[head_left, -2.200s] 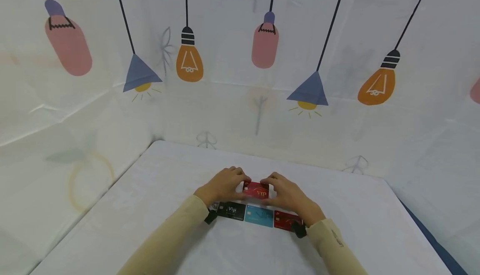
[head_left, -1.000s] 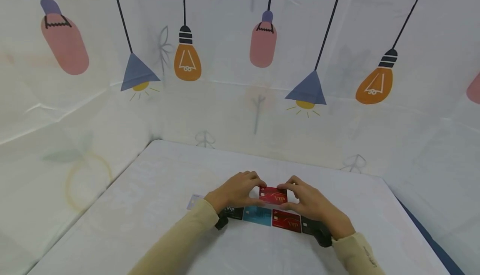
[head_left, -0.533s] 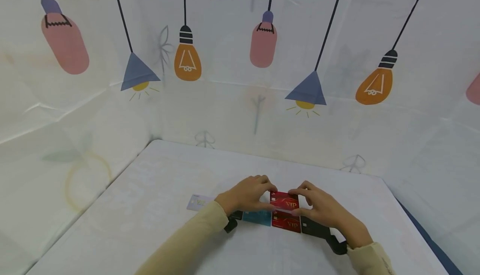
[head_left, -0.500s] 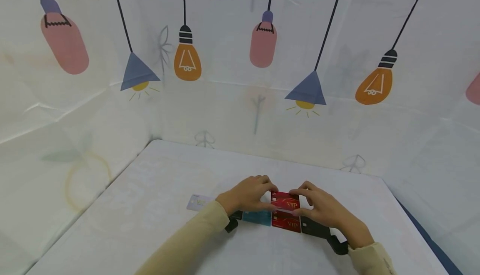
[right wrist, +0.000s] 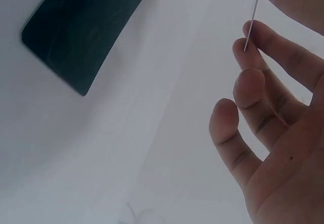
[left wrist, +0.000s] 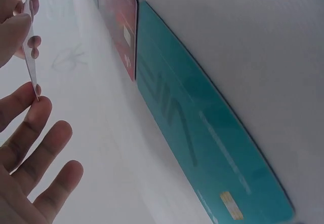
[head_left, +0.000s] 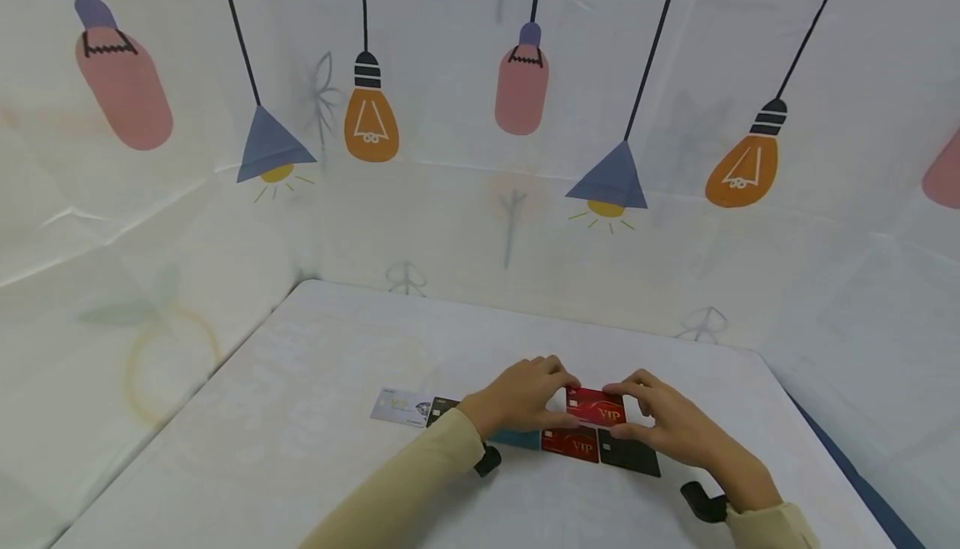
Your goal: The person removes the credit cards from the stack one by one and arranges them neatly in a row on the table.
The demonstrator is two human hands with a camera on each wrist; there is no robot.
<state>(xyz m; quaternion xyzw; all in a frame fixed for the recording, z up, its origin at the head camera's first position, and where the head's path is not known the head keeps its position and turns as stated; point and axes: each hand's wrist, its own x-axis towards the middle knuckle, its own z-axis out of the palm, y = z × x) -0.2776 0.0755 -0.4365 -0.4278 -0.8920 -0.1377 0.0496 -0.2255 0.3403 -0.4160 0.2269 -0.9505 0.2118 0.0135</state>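
Observation:
A red VIP card [head_left: 596, 406] is held up by both hands above the row of cards. My left hand [head_left: 522, 399] pinches its left end between thumb and fingers. My right hand [head_left: 670, 421] pinches the right end. Edge-on, the held card [left wrist: 30, 57] shows as a thin strip in the left wrist view. Below lies another red VIP card [head_left: 572, 445], beside a dark card [head_left: 630, 453]. A blue card [head_left: 522, 439] is partly covered by my left hand; the left wrist view shows it as a teal card [left wrist: 197, 117].
At the row's left end lie a silver-white card [head_left: 397, 406] and a black card [head_left: 441, 407], partly hidden by the left arm. All rest on a white table [head_left: 360, 341]. A white curtain [head_left: 450, 224] with printed lamps stands behind it. Black camera parts [head_left: 705, 503] sit at the wrists.
Both hands have carried the red card rightward along the row, from above the black and blue cards to above the red and dark ones. The left-end cards have come out from behind the left arm.

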